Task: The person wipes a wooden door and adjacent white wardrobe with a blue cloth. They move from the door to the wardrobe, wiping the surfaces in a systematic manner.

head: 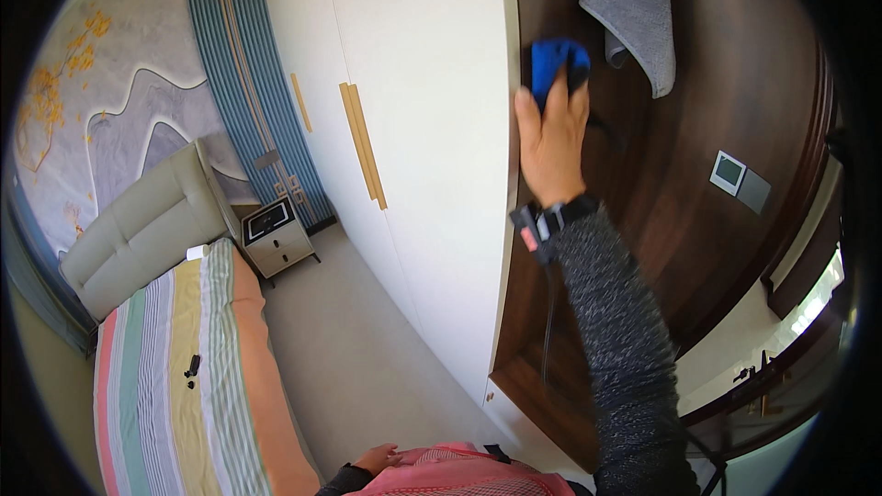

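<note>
My right hand (555,145) is raised, fingers pointing up, and presses a folded blue cloth (549,69) against a dark brown wood-grain panel (634,165). The cloth lies close to the panel's left edge, where the white wardrobe (427,110) begins. Around my right wrist is a black strap with a small device (534,229), and a thin cable hangs from it. Above and to the right of that hand, a grey towel (637,21) hangs over the panel. Low in the view, my left hand (377,459) is beside my pink mesh garment (458,472), with nothing visible in it.
A wall switch panel (727,173) sits right of my hand. Below is a brown wooden niche surface (544,399). The wardrobe has gold handles (363,145). At left stand a bed with a striped cover (182,386) and a nightstand (279,248); small black items (193,366) lie on the bed.
</note>
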Demonstrator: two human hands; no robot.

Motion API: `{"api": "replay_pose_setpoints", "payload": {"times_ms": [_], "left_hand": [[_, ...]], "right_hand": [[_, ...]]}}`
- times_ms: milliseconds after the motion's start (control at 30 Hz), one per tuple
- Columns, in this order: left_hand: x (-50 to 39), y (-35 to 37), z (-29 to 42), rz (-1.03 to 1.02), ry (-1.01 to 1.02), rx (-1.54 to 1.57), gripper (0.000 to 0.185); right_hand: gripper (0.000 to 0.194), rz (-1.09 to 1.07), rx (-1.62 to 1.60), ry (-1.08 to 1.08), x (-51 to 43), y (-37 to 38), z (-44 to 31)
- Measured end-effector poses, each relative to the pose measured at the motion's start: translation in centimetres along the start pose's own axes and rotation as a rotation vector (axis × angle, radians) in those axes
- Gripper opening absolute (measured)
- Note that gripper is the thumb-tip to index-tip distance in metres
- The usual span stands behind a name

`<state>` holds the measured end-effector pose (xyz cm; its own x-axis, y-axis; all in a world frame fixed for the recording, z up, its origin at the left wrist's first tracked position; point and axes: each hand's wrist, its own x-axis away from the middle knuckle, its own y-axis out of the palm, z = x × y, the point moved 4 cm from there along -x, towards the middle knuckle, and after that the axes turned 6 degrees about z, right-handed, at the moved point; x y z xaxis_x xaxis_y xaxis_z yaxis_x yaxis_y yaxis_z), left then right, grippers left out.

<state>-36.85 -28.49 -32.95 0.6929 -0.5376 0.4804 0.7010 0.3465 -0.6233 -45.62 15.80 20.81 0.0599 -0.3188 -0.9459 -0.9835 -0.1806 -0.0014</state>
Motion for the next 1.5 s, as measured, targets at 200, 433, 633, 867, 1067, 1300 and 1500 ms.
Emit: {"api": "replay_pose_setpoints", "payload": {"times_ms": [200,433,633,867,1067,1300,1500], "left_hand": [[-0.8,0.1,-0.1,-0.022,-0.002,-0.016,0.059],[-1.2,0.4,0.2,-0.027,0.044,-0.032,0.058],[0.0,0.1,0.1,-0.018,0.029,-0.02,0.058],[1.2,0.2,-0.8,-0.021,-0.014,-0.006,0.059],[2.0,0.3,-1.6,-0.03,-0.024,-0.058,0.062],[3.2,0.3,-2.1,-0.113,-0.101,-0.095,0.065],[5.9,0.2,-1.7,-0.073,-0.141,-0.088,0.061]], "right_hand": [[0.069,-0.077,-0.029,0.159,8.4,-0.7,2.0],[0.07,-0.13,-0.098,0.415,14.9,-0.7,4.4],[0.071,-0.111,-0.095,0.617,20.8,-0.4,6.9],[0.074,-0.103,-0.077,0.896,28.2,-0.4,9.4],[0.071,-0.069,-0.111,1.019,32.9,-0.7,10.7],[0.082,-0.154,-0.118,1.348,40.0,-1.1,13.6],[0.081,-0.106,-0.319,1.584,47.3,-0.7,16.0]]}}
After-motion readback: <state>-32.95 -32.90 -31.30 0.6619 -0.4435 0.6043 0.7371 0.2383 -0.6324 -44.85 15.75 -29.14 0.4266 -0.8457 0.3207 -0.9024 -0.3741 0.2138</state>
